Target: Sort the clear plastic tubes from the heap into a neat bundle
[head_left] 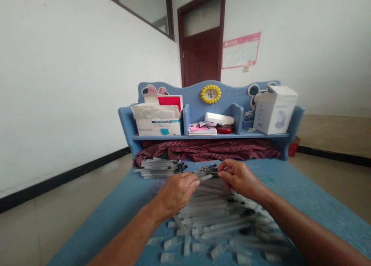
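Observation:
My left hand (180, 190) is closed around a translucent pen barrel (206, 177), whose end sticks out past the fingertips to the right. Opposite it, my right hand (236, 177) is pinched at a cluster of dark-tipped slim pen parts (213, 168); exactly what it grips is hidden by the fingers. Below both hands spreads a pile of translucent pen barrels (211, 208), some with black ends. Short clear caps (193, 247) lie scattered at the near side. Left of my hands, a neat stack of black-tipped pens (160, 168) lies on the table.
The blue table (313, 196) carries a shelf at its back. On it stand a mask box (159, 126), notebooks (202, 131), a red tin (225, 130) and a white box (275, 111). A folded checked cloth (208, 150) lies beneath the shelf.

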The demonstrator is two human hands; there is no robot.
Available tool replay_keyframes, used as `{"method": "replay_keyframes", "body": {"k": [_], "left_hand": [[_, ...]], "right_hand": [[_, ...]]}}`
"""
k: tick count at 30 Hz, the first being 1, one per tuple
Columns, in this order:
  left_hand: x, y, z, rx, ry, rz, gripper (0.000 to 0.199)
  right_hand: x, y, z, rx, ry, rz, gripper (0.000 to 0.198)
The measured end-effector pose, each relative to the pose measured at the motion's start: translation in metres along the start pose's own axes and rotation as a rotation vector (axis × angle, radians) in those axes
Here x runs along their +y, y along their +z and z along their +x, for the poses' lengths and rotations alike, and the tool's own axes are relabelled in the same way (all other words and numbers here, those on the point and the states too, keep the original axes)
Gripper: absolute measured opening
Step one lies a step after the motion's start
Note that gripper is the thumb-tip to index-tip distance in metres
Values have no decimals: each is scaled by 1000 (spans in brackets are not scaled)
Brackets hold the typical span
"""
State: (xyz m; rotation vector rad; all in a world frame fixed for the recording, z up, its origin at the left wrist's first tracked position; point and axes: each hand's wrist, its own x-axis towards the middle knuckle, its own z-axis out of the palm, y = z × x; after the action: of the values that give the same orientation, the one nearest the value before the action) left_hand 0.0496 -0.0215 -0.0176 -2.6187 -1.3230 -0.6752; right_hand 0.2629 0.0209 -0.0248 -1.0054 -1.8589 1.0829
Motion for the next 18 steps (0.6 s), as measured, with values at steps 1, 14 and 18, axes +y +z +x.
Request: {"method": "replay_keyframes", "body": {"k": [1, 14, 18], "left_hand": [[-1, 1, 0, 2, -7, 8, 27], [4, 6, -1, 4, -54, -112, 27], [3, 0, 2, -10, -103, -186, 28]], "right_hand": [[2, 1, 2, 25, -21, -43, 7], [-5, 8, -4, -1, -107, -220, 21], [-1, 5, -3, 56, -29, -141, 22]]}}
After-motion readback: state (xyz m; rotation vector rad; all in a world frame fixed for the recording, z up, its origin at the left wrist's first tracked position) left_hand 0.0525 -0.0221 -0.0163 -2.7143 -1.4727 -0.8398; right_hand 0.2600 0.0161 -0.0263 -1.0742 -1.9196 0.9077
